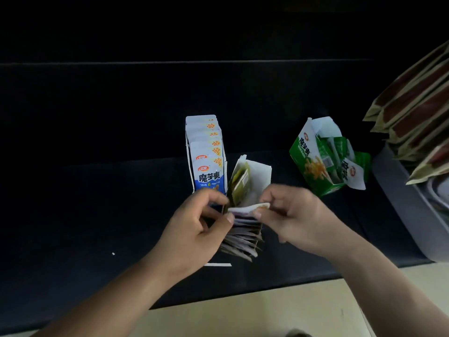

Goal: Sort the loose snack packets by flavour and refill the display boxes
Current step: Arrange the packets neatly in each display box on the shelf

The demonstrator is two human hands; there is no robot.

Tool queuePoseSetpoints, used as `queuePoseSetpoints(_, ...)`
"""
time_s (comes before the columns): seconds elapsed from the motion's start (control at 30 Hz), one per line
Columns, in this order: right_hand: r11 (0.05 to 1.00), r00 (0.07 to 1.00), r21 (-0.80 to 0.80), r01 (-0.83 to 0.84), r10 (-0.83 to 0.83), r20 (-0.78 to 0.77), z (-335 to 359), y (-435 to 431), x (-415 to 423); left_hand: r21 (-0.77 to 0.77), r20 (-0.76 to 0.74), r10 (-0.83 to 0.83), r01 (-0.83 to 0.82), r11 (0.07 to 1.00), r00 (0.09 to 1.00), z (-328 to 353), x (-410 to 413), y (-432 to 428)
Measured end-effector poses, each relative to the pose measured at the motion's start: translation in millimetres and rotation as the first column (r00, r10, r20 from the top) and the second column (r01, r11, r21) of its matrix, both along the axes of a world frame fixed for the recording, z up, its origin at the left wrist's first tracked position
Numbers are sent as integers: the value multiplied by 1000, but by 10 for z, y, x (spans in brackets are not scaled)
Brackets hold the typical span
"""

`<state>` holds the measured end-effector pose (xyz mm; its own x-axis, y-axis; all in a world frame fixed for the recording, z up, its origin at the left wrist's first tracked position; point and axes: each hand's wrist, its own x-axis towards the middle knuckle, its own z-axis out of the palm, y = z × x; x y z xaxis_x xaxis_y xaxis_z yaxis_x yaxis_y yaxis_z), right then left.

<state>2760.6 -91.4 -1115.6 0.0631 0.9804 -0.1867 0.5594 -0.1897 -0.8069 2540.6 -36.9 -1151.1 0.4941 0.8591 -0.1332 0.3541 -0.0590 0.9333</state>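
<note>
A display box [257, 175] with white flaps stands mid-table, holding yellow-green packets at its far end and a row of pale purple packets [243, 235] nearer me. My left hand [201, 224] pinches the left side of that row. Over the same box, my right hand [291, 212] grips a white packet [245, 209] by its top edge. To the left stands a blue-and-white box [188, 154] full of upright blue packets [209, 164]. A green box [308, 164] with green packets [337, 154] lies tilted at the right.
The dark tabletop [97, 190] ends at a near edge above a pale floor. A grey bin [403, 205] at the right holds stacked brown-and-cream pouches [413, 105]. A white strip [218, 264] and a small white scrap [113, 253] lie near my left arm.
</note>
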Motion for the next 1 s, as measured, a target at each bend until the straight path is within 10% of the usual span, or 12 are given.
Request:
queuePoseSetpoints(0.23,986,996,-166,17,-31,-86,55,128,20,82,-75,-176,182,980,982,-42,-21,-37)
queuePoseSetpoints(0.33,985,960,151,81,-118,254,-43,293,47,117,-147,-177,195,974,973,-36,3,2)
queuePoseSetpoints(0.43,994,897,112,0,-50,440,-81,424,-25,115,-162,-182,201,973,970,-23,34,28)
queuePoseSetpoints(1.0,961,964,147,235,-250,90,-130,278,51,69,-108,-148,155,985,983,-16,54,15)
